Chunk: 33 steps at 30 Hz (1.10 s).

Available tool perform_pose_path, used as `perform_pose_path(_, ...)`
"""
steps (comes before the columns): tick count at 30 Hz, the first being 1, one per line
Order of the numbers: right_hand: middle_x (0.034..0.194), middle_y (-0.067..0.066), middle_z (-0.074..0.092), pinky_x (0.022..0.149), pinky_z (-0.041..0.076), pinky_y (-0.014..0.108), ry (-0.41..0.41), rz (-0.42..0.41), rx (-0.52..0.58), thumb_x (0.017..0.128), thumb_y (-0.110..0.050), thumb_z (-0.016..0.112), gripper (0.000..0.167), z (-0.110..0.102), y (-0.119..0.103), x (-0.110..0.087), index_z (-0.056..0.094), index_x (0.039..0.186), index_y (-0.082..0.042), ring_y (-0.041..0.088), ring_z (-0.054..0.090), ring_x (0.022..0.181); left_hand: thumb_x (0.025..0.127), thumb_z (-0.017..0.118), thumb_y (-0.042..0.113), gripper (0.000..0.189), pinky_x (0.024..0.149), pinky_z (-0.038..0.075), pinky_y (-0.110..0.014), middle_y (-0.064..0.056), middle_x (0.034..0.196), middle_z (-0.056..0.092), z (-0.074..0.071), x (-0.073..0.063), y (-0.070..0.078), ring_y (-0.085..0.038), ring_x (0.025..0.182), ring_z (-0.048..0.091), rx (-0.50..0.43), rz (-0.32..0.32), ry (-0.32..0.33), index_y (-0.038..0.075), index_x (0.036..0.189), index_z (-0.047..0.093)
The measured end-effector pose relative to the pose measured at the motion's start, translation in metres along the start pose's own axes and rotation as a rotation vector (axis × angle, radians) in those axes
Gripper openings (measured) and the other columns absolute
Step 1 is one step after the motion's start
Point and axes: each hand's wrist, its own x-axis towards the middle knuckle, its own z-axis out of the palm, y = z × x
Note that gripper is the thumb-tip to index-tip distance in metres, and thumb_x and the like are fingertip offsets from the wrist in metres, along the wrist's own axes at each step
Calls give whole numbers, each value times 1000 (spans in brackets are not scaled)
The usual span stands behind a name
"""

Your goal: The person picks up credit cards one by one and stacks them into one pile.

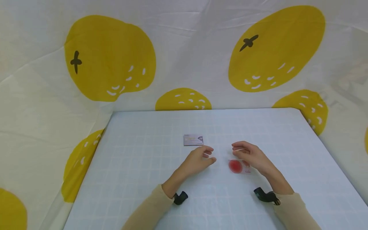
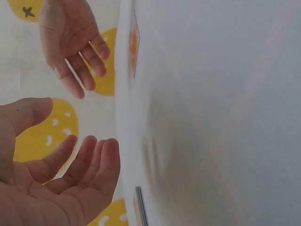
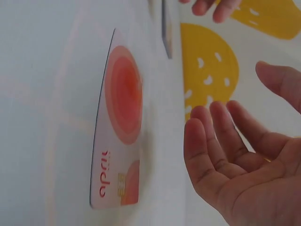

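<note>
A white chip card (image 1: 235, 166) with a large red-orange disc lies flat on the table, just under and beside my right hand (image 1: 253, 156). In the right wrist view the card (image 3: 123, 99) shows red lettering and a gold chip, and the fingers stay apart from it. My left hand (image 1: 199, 158) hovers near a flat grey-purple rectangle (image 1: 191, 140), card-sized with a dark emblem on its right end. Its edge (image 2: 141, 207) looks thicker than a single card; whether it is a stack or a case I cannot tell. Both hands hold nothing, fingers loosely bent.
The table (image 1: 138, 153) has a pale blue-white cover with a faint grid. Behind it and along its sides hangs a white cloth (image 1: 189, 57) with big yellow fruit shapes. A black wrist camera (image 1: 180, 198) sits on the left wrist and another (image 1: 265, 195) on the right.
</note>
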Motion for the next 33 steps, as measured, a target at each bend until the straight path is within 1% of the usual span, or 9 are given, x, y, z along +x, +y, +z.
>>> perform_pose_path(3,126,21,61,73,55,39,16,-14,-59,97,-29,67,50,-5,6,-5,53,136,0,34,61,102,95,69,31,43,91,51,-31,-4,125,64,6,5,5,-16,110,60,72,49,-25,8,131,61)
perform_pose_path(7,126,20,61,82,53,39,27,-17,-127,97,-28,68,48,-13,14,-11,54,133,0,32,61,105,95,70,31,45,90,50,-29,-5,124,63,16,12,11,-18,111,59,165,93,-61,9,132,61)
perform_pose_path(10,127,19,60,84,52,39,29,-3,-174,96,-27,69,47,-19,20,-14,55,132,-1,32,59,106,94,72,31,46,90,50,-28,-4,123,62,24,18,16,-16,110,59,229,101,-87,10,133,61)
perform_pose_path(15,129,19,57,88,51,46,26,18,-231,96,-24,69,46,-26,30,-18,54,133,-1,33,56,109,92,73,35,48,90,49,-26,-2,123,60,35,26,22,-12,105,56,384,85,-139,15,134,60)
perform_pose_path(18,128,18,56,87,51,46,21,18,-264,94,-25,71,48,-31,35,-20,54,133,-2,32,55,107,91,73,37,50,92,48,-27,-1,125,59,40,29,23,-14,108,55,483,89,-158,16,135,60)
perform_pose_path(22,117,15,57,79,49,36,18,-19,-315,90,-23,76,48,-36,43,-22,57,129,-1,27,53,98,91,72,40,52,97,46,-28,-1,129,57,46,31,23,-18,117,52,592,103,-151,15,136,59)
perform_pose_path(25,109,12,56,73,47,32,8,-50,-351,87,-20,79,46,-38,48,-23,59,125,-3,25,49,91,91,71,43,55,100,45,-31,-3,131,55,51,33,23,-21,122,49,669,108,-153,16,137,58)
perform_pose_path(30,104,9,51,69,44,31,-32,-71,-420,83,-24,83,48,-38,56,-24,60,122,-9,23,44,88,90,71,48,59,102,43,-38,-4,135,50,57,35,24,-25,127,44,786,95,-167,20,139,55)
perform_pose_path(33,102,8,49,68,44,31,-42,-84,-448,82,-24,84,48,-36,60,-25,60,122,-10,22,43,89,88,72,51,60,101,42,-41,-4,138,48,60,35,26,-25,128,42,834,75,-172,23,139,55)
